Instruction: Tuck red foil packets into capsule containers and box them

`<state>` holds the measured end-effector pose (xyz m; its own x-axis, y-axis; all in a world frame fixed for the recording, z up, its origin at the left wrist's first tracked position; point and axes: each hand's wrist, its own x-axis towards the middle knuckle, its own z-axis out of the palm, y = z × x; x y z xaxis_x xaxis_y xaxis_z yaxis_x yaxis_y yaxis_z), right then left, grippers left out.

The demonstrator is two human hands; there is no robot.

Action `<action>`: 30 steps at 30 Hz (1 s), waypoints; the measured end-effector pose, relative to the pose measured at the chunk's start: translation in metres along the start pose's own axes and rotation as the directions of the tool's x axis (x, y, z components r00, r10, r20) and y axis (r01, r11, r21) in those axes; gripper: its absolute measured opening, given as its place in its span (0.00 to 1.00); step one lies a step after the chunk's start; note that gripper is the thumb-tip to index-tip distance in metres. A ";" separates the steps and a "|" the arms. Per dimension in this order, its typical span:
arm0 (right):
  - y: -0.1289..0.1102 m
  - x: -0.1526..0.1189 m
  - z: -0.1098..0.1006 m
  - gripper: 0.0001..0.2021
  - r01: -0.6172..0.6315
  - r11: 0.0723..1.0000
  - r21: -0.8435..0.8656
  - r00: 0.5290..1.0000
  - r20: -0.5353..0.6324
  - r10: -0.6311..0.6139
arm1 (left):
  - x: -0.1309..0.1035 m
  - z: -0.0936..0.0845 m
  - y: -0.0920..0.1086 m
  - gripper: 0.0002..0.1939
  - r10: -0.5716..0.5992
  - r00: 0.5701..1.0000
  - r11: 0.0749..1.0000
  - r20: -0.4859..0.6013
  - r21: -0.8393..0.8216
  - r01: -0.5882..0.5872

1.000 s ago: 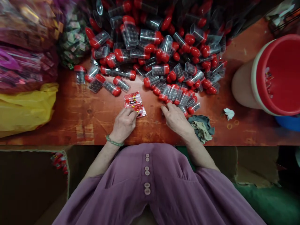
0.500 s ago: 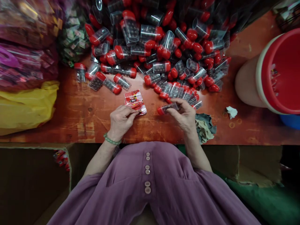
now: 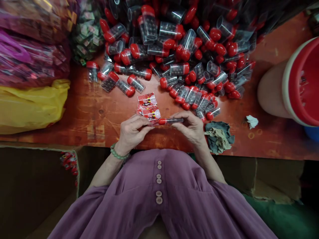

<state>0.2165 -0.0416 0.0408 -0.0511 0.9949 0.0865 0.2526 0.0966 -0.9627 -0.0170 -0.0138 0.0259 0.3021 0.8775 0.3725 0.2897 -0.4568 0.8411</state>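
My right hand point(image 3: 191, 127) pinches a slim clear tube point(image 3: 175, 120) by its far end; it has a red cap and dark beads inside. The capped end points left, close to the fingertips of my left hand point(image 3: 133, 131). Those fingers are closed on a small red printed packet point(image 3: 155, 123), mostly hidden by the hand. Just beyond lie more glossy red packets point(image 3: 147, 100), overlapping on the table. A large heap of similar red-capped tubes point(image 3: 179, 69) spreads behind both hands.
Filled plastic bags point(image 3: 32, 63) and a yellow bag point(image 3: 32, 106) stand at the left. On the right are a bucket with a red basin point(image 3: 289, 83), a crumpled cloth point(image 3: 219, 137) and a white scrap point(image 3: 252, 121). An open carton point(image 3: 37, 186) sits below the table edge point(image 3: 174, 146).
My right hand has brought the tube left, up to the left fingertips, and turned it edge-on. The left hand has drawn a packet slightly towards me. The whole view has shifted a little.
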 end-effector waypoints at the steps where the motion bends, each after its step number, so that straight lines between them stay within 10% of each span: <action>1: 0.000 0.000 -0.001 0.08 0.028 0.999 -0.044 0.999 0.016 -0.027 | -0.001 -0.001 -0.001 0.02 0.014 1.000 1.000 0.006 0.008 -0.014; 11: -0.026 0.002 -0.011 0.09 0.184 0.915 -0.358 0.919 0.392 -0.031 | -0.010 0.000 -0.002 0.03 -0.063 0.989 0.998 0.133 0.019 0.061; 17: -0.027 0.003 -0.006 0.10 0.144 0.936 -0.320 0.908 0.419 0.004 | -0.012 -0.004 -0.002 0.04 -0.171 0.958 0.981 0.229 -0.046 0.186; 25: -0.018 0.002 0.007 0.08 -0.182 0.971 -0.153 0.909 0.350 0.225 | -0.008 -0.007 -0.003 0.14 -0.370 0.748 0.823 0.551 -0.180 0.539; 30: -0.013 0.003 0.014 0.12 -0.228 0.973 -0.043 0.840 0.496 0.219 | 0.000 0.001 -0.002 0.11 -0.388 0.712 0.768 0.586 -0.221 0.601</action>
<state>0.1997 -0.0399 0.0503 -0.4666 0.8438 -0.2650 0.2987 -0.1316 -0.9452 -0.0168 -0.0127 0.0240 0.6349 0.7158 -0.2908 0.2029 0.2086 0.9567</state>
